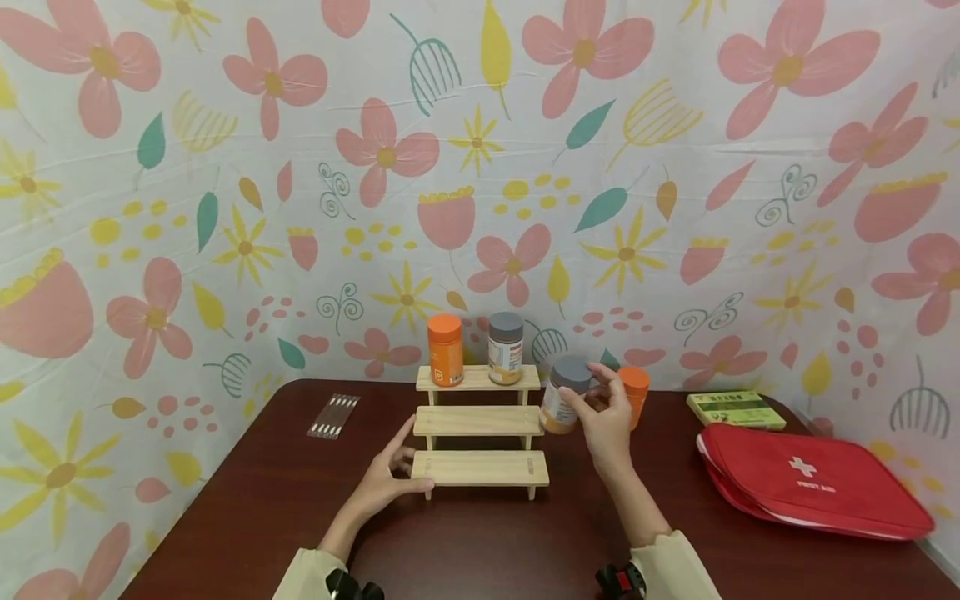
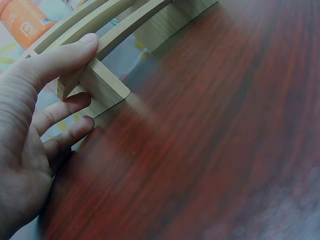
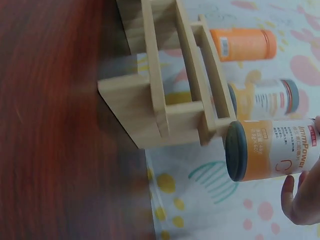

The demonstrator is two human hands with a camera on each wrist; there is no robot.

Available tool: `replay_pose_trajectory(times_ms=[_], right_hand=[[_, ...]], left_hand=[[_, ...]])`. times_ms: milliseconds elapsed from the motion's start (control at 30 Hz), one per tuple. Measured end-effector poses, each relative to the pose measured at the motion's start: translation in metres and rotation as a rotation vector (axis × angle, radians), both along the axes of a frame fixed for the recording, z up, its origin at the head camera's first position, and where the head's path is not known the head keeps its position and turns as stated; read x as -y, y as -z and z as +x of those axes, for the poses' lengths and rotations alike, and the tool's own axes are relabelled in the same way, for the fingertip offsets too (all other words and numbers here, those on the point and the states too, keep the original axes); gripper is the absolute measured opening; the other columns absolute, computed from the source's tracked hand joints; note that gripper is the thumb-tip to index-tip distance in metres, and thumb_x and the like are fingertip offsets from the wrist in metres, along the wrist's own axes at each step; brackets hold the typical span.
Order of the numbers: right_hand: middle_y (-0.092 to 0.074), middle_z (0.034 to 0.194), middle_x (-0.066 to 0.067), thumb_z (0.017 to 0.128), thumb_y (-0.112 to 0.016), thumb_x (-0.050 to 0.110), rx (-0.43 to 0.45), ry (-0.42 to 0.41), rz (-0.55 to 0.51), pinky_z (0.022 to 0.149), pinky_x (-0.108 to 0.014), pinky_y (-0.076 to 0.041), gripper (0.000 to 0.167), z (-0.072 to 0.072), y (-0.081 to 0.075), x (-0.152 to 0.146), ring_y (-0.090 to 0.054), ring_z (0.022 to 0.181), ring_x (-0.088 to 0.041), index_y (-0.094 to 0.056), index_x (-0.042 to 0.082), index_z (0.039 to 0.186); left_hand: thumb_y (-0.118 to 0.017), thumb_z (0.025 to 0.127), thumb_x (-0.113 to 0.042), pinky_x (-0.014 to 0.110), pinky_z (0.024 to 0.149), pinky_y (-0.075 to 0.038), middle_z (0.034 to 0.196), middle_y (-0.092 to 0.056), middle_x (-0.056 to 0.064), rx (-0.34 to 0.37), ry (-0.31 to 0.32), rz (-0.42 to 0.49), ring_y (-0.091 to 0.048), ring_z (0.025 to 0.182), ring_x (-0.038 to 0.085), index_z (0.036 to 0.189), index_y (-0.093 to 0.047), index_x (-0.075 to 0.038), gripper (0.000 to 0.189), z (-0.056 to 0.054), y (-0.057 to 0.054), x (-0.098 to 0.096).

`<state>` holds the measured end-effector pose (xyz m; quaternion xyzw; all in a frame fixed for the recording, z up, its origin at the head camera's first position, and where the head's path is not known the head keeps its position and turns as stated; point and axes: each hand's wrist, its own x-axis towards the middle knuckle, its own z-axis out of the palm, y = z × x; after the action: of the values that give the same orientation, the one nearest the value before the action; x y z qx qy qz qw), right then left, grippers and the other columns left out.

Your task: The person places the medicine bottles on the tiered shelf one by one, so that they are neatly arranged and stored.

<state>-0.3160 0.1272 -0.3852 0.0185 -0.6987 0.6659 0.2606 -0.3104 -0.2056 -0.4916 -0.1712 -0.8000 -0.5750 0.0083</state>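
The left forearm (image 1: 345,525) and right forearm (image 1: 636,498) reach forward from pale sleeves (image 1: 675,568), both angling inward. The left hand (image 1: 381,482) is lower, its thumb (image 2: 65,59) extended and set apart from the slightly bent fingers (image 2: 62,111) in a light grip. The right hand (image 1: 609,423) is farther forward and raised, thumb and fingertips facing each other in a pinch.

Red FIRST AID pouch (image 1: 817,483) with a white cross is just chilling on the right of the reddish-brown surface (image 1: 480,546), green-and-yellow box (image 1: 737,411) right behind it. Clear pack of cotton swabs (image 1: 333,416) way over left, pink-flowered fabric (image 1: 480,92) hanging behind everything.
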Motion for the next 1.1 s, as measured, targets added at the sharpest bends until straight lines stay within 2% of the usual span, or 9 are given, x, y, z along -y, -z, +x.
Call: replay_pose_trajectory(times_ms=[167, 300, 400, 567, 833, 933, 1100], right_hand=[[-0.049, 0.123, 0.003, 0.086, -0.075, 0.011, 0.003, -0.027, 0.038, 0.079, -0.016, -0.041, 0.054, 0.002, 0.0, 0.014, -0.044, 0.089, -0.009, -0.052, 0.008, 0.134], [-0.049, 0.128, -0.001, 0.086, -0.074, 0.011, -0.008, -0.045, 0.026, 0.082, -0.017, -0.041, 0.052, 0.002, -0.004, 0.025, -0.044, 0.091, -0.009, -0.053, 0.008, 0.133], [-0.05, 0.121, 0.003, 0.085, -0.075, 0.01, -0.017, -0.055, -0.004, 0.081, -0.017, -0.042, 0.051, 0.002, -0.008, 0.034, -0.045, 0.089, -0.009, -0.054, 0.008, 0.132], [-0.049, 0.111, 0.008, 0.084, -0.076, 0.008, -0.037, -0.078, -0.045, 0.078, -0.018, -0.043, 0.051, 0.002, -0.014, 0.053, -0.047, 0.085, -0.009, -0.054, 0.007, 0.131], [-0.051, 0.116, 0.001, 0.084, -0.076, 0.008, -0.048, -0.144, -0.054, 0.075, -0.018, -0.043, 0.051, 0.001, -0.013, 0.075, -0.048, 0.08, -0.007, -0.054, 0.008, 0.13], [-0.051, 0.12, -0.002, 0.083, -0.076, 0.006, -0.057, -0.159, -0.069, 0.074, -0.017, -0.043, 0.051, -0.002, -0.011, 0.081, -0.048, 0.082, -0.009, -0.054, 0.008, 0.129], [-0.05, 0.117, -0.001, 0.082, -0.077, 0.006, -0.045, -0.192, -0.083, 0.076, -0.016, -0.046, 0.052, -0.005, -0.007, 0.091, -0.049, 0.084, -0.011, -0.054, 0.007, 0.129]], left_hand=[[-0.081, 0.077, -0.013, 0.029, 0.079, -0.045, 0.107, -0.069, 0.016, -0.002, 0.006, 0.0, -0.06, 0.08, 0.013, 0.158, -0.015, -0.021, 0.105, 0.0, 0.001, 0.001], [-0.081, 0.078, -0.013, 0.028, 0.08, -0.046, 0.108, -0.069, 0.017, 0.002, 0.014, 0.006, -0.06, 0.08, 0.013, 0.158, -0.016, -0.026, 0.104, 0.001, 0.002, 0.002], [-0.081, 0.078, -0.013, 0.029, 0.08, -0.046, 0.108, -0.069, 0.017, 0.002, 0.015, 0.009, -0.06, 0.08, 0.014, 0.157, -0.017, -0.029, 0.103, 0.001, 0.001, 0.001], [-0.08, 0.079, -0.013, 0.03, 0.081, -0.046, 0.108, -0.069, 0.017, -0.008, 0.018, 0.006, -0.06, 0.081, 0.015, 0.158, -0.016, -0.027, 0.103, 0.001, 0.001, 0.001], [-0.08, 0.079, -0.013, 0.03, 0.08, -0.046, 0.109, -0.068, 0.018, -0.008, 0.024, 0.002, -0.06, 0.081, 0.014, 0.159, -0.013, -0.02, 0.104, 0.0, 0.002, 0.0], [-0.08, 0.079, -0.013, 0.029, 0.079, -0.046, 0.109, -0.068, 0.018, -0.007, 0.022, 0.003, -0.06, 0.081, 0.014, 0.159, -0.014, -0.021, 0.104, -0.001, 0.002, 0.001], [-0.08, 0.079, -0.014, 0.028, 0.079, -0.046, 0.107, -0.069, 0.017, -0.017, 0.024, -0.002, -0.06, 0.08, 0.013, 0.159, -0.014, -0.02, 0.104, -0.002, 0.003, 0.001]])
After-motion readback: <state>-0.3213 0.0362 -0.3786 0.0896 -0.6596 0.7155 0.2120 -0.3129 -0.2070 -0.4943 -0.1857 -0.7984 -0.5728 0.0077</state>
